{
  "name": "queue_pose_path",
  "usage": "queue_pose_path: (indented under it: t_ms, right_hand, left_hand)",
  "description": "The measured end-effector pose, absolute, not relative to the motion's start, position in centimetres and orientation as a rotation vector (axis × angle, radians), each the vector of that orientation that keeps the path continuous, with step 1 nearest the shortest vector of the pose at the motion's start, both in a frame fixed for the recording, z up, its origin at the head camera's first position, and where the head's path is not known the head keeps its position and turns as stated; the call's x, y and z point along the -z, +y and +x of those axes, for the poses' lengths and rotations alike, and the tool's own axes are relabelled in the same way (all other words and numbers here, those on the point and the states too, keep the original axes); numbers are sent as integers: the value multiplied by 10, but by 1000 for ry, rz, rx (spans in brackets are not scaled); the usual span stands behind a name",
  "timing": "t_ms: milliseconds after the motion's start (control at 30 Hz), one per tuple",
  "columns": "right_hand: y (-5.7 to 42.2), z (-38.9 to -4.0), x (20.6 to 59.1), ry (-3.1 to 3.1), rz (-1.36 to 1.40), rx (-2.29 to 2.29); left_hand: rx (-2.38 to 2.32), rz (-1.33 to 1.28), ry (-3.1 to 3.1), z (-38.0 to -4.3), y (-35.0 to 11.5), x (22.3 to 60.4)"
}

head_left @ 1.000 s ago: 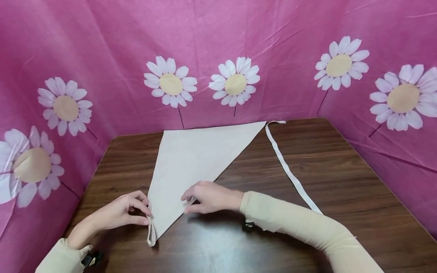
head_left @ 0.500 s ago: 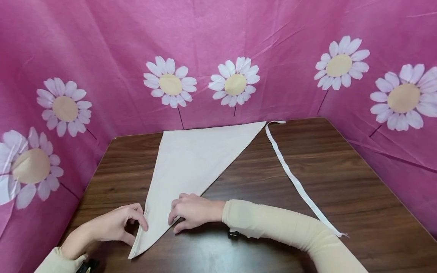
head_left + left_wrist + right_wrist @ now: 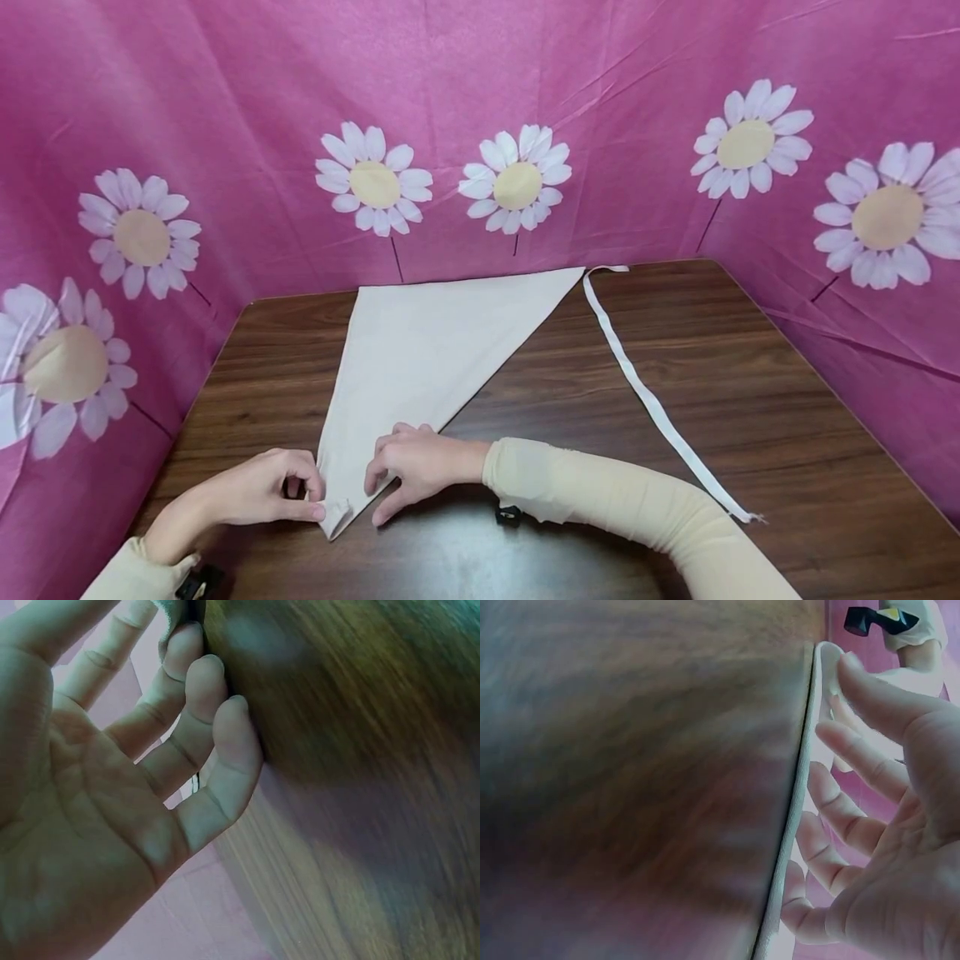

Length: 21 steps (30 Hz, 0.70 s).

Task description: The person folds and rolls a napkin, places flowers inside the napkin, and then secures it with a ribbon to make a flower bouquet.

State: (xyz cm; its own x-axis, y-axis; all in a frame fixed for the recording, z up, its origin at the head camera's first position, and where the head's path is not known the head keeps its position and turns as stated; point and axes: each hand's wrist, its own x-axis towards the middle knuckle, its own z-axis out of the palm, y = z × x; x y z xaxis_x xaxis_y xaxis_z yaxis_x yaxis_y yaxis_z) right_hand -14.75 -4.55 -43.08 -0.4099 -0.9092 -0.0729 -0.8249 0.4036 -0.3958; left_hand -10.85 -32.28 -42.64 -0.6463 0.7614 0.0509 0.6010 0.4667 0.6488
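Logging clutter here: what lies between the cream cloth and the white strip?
Head view: only tabletop between cloth and strip, with the right sleeve crossing nearer the camera.

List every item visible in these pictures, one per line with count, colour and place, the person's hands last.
backdrop sheet: 1, pink, around the back and sides
printed daisies: 6, white with yellow centres, on the backdrop sheet
table: 1, brown wood-grain, before the backdrop sheet
folded cloth: 1, cream, on the table
narrow strap: 1, white, on the table, right of the cloth
sleeves: 2, cream, on both arms
wrist devices: 2, black, near the cuffs
left hand: 1, bare, pinching the cloth's near end
right hand: 1, bare, at the cloth's slanted edge
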Motion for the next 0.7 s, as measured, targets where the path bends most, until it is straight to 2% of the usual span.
queue_pose_path:
  t_ms: [133, 333, 467, 700]
  right_hand:
    - [-50, -147, 432, 2372, -1504, 562]
    - [-57, -151, 435, 2281, -1497, 791]
    - [-60, -151, 434, 2319, -1427, 788]
    - [-72, -151, 436, 2384, -1375, 783]
  left_hand:
    - [-954, 1136, 2454, -110, -322, 423]
    - [-986, 945, 2413, -111, -318, 417]
    - [-1030, 830, 2349, -110, -319, 415]
    - [-1056, 793, 2319, -108, -323, 417]
